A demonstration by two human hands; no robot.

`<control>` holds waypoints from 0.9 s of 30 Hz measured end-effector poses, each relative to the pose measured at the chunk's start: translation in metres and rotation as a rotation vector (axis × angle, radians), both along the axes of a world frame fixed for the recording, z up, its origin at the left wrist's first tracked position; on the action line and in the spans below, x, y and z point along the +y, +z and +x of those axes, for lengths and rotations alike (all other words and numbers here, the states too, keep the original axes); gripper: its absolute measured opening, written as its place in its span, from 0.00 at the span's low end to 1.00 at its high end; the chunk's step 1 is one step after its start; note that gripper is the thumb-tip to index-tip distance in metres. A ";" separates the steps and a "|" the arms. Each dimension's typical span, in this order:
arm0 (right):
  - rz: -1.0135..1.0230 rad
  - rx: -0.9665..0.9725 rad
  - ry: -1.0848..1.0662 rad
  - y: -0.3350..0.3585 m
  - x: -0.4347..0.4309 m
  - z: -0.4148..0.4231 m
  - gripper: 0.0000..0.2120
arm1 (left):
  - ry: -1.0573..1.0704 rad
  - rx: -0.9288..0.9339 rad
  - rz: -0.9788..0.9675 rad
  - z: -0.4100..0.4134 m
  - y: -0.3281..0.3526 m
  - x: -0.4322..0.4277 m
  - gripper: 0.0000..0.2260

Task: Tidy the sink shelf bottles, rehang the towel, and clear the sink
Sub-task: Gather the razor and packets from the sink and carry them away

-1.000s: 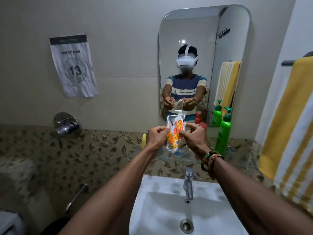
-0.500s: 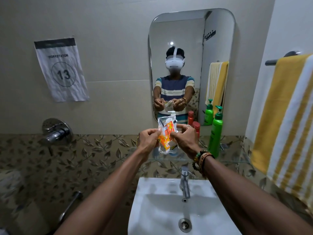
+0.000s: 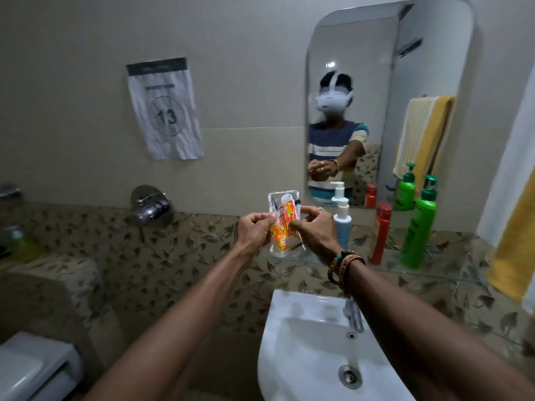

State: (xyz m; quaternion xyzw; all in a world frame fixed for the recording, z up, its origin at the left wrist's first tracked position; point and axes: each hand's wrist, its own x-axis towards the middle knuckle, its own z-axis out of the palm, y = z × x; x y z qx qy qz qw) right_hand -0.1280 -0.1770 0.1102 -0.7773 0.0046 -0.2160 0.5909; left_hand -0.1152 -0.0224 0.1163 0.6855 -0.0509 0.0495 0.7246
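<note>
Left hand (image 3: 254,230), right hand (image 3: 316,230) pinch packet (image 3: 284,216); sign (image 3: 165,111): 13.

"What's different from a second ago?"

"I've carried the packet (image 3: 285,224) leftward in my left hand (image 3: 254,230) and right hand (image 3: 314,230). It was in front of the white pump bottle (image 3: 342,218), above the tap (image 3: 354,314); now it's left of both, and that bottle is uncovered."

"And your view?"

"My head has turned left too. The sink (image 3: 304,357) has slid to the lower right, the striped towel (image 3: 512,241) is mostly cut off at the right edge, and a toilet (image 3: 34,369) has come into view at lower left."
</note>
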 end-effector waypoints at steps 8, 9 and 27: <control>-0.024 0.006 0.286 -0.012 0.095 0.019 0.22 | 0.279 0.066 -0.034 -0.020 -0.011 0.092 0.05; -0.027 0.009 0.341 -0.012 0.108 0.020 0.22 | 0.324 0.069 -0.037 -0.026 -0.012 0.104 0.06; -0.066 0.112 0.920 -0.059 0.250 -0.020 0.21 | 0.827 0.167 -0.037 -0.147 -0.054 0.211 0.05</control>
